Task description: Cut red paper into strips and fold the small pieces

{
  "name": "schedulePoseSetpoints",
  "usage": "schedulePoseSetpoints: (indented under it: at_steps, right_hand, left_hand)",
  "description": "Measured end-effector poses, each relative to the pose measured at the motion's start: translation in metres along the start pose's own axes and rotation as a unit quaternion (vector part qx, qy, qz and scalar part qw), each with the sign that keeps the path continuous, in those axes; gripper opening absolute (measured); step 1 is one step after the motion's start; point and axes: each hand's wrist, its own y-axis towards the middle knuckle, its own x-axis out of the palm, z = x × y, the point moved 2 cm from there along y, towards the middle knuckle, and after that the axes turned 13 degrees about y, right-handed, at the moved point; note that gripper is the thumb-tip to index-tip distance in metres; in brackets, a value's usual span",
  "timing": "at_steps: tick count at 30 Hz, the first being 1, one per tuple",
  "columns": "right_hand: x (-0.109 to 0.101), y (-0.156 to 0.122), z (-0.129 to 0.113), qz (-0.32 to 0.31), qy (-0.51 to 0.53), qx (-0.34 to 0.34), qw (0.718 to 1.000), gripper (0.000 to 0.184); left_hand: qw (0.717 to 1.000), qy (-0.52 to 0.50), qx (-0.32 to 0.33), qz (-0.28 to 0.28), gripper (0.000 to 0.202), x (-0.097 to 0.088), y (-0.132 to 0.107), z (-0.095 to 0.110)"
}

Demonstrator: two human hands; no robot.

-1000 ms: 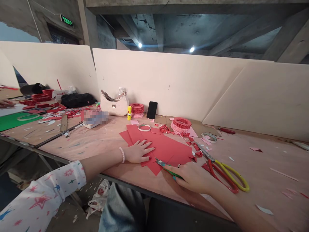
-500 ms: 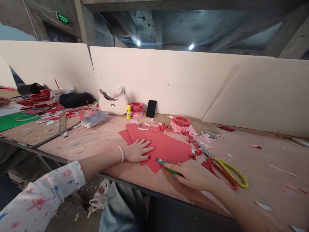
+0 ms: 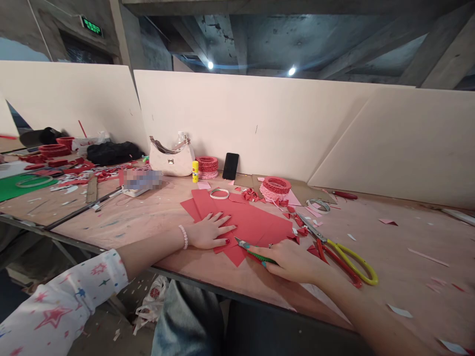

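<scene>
Sheets of red paper lie overlapping near the table's front edge. My left hand rests flat on them with its fingers spread, a pink bead bracelet at the wrist. In my right hand is a craft knife with a green and red handle, gripped low over the paper. The blade tip is at the red paper, just right of my left fingers; whether it touches is too fine to tell. A pair of large scissors with red and yellow handles lies beyond my right hand.
Stacks of red and pink paper rings, a glue stick, a black phone and a white handbag stand along the white partition. A tape roll lies on the red paper. Paper scraps are scattered about.
My right hand and the craft knife have shifted slightly left across the paper. My left hand stays flat in place. The whole view has moved a little.
</scene>
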Motion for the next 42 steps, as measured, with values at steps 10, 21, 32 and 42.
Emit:
schedulePoseSetpoints:
  at_steps: [10,21,32,42]
  right_hand:
    - [-0.003,-0.007,-0.005,-0.014,-0.009,-0.007,1.0,0.055]
    - [-0.001,-0.007,-0.007,-0.012,0.0,-0.014,1.0,0.054]
    - [-0.001,-0.003,-0.002,-0.015,0.012,-0.004,1.0,0.055]
    - [-0.001,-0.007,-0.002,-0.009,0.016,-0.008,1.0,0.055]
  left_hand:
    - [0.998,-0.032,0.051,-0.012,0.059,-0.013,-0.009,0.001]
    - [0.995,-0.063,0.078,0.009,0.052,-0.02,-0.03,0.009]
    - [0.994,-0.078,0.081,0.006,0.054,-0.013,-0.031,0.008]
    - [0.991,-0.097,0.092,0.026,0.055,-0.015,-0.035,0.008]
